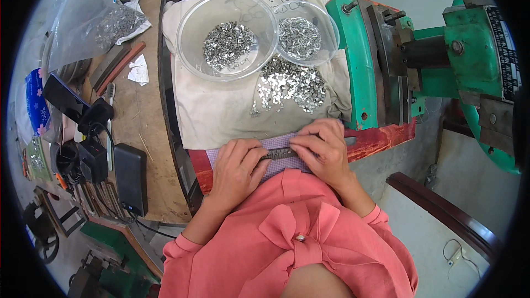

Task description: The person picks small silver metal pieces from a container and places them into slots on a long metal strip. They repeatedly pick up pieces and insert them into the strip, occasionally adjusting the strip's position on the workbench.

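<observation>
Close to my body, a narrow dark metal strip (279, 153) with a row of small notches or parts along it lies level between my hands. My left hand (236, 166) pinches its left end between thumb and curled fingers. At the other end, the fingers of my right hand (324, 149) close on the strip; the fingertips partly hide it. Beyond the hands, a loose pile of small shiny metal pieces (292, 87) spreads over a beige cloth (215, 116). Behind the pile stand a large clear plastic tub (190, 58) and a smaller clear tub (329, 27), both holding small metal parts.
A green machine (359, 77) with a metal vise-like block borders the right. On the wooden table (160, 182) at left lie a black power bank (131, 179), a phone (65, 98), a toothbrush (110, 96), sharpening-stone-like bars (122, 66) and a plastic bag of metal bits (113, 25).
</observation>
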A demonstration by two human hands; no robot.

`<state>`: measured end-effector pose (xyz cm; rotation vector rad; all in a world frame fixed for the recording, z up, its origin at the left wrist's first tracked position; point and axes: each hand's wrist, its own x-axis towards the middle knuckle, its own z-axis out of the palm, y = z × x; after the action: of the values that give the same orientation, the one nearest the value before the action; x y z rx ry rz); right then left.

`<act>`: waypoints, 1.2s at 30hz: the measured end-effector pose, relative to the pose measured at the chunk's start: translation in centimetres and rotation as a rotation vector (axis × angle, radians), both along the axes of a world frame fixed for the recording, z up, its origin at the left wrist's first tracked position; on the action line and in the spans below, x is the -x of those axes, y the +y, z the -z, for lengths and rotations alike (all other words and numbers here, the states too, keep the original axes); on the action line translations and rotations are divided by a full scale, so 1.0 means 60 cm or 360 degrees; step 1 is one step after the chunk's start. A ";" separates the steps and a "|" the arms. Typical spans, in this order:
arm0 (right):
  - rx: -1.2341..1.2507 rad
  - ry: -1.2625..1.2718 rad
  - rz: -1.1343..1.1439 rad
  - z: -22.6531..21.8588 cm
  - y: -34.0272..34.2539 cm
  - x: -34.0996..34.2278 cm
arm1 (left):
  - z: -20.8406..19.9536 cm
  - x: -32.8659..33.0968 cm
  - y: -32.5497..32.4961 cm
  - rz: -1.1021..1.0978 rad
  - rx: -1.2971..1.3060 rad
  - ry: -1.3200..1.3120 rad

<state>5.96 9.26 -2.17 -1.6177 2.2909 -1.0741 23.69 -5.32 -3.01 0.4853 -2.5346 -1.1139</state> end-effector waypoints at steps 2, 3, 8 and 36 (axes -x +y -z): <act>0.0020 0.0053 0.0045 0.003 -0.016 0.011 | 0.002 0.001 0.001 0.0023 0.0067 -0.0006; 0.0027 0.0073 0.0067 0.006 -0.026 0.017 | 0.004 0.000 0.002 0.0031 0.0070 -0.0006; 0.0061 0.0225 -0.0055 0.014 -0.070 0.035 | 0.011 -0.001 0.005 0.0036 0.0084 -0.0012; -0.0100 0.0199 -0.0175 0.006 -0.077 0.043 | 0.007 0.018 0.012 0.0097 0.0059 0.0014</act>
<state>3.41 4.64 -2.53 -1.8104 2.2548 -0.8915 22.61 -4.63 -3.43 0.3954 -2.5731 -1.0857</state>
